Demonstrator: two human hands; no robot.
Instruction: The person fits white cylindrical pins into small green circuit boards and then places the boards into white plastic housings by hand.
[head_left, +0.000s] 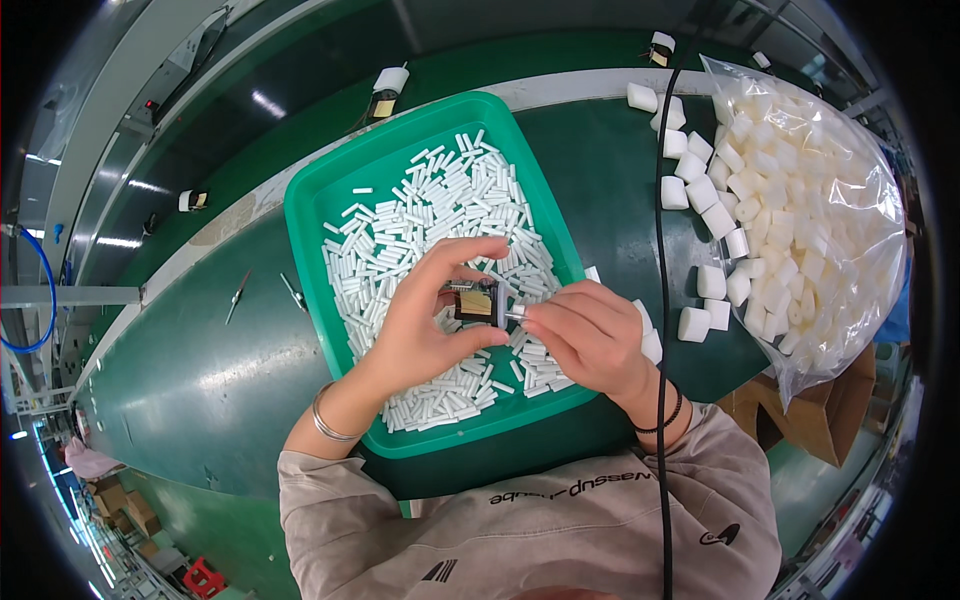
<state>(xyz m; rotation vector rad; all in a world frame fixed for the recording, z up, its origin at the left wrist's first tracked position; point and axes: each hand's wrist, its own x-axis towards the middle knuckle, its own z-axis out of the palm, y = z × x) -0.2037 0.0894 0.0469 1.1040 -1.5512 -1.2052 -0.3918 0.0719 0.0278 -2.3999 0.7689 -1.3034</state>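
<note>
Over the middle of the green tray (pixel 320 200), the left hand (pixel 425 330) holds one small black-and-brass component (pixel 473 302), its fingers (pixel 470 250) clamped around it from above and below. At 3 o'clock of that part, the right hand (pixel 590 335) pinches one short white tube (pixel 512 314), fingers together on it, the tube's end touching the component. One tray lies on the dark green surface (pixel 200 380), and it carries loose white tubes (pixel 420 215) too many to count, well over a hundred. At 2 o'clock of the hands, one clear plastic bag (pixel 820 200) bulges with white foam blocks, uncountable through the film; roughly fifteen more foam blocks (pixel 690 165) lie loose on the surface beside it. At 9 o'clock of the tray rest two thin metal tools (pixel 238 295). Along the far belt, at 11 to 12 o'clock, sit three small white-wrapped parts (pixel 388 85). One black cable (pixel 662 250) runs down across the surface past the right wrist. One silver bangle (pixel 325 420) circles the left wrist.
</note>
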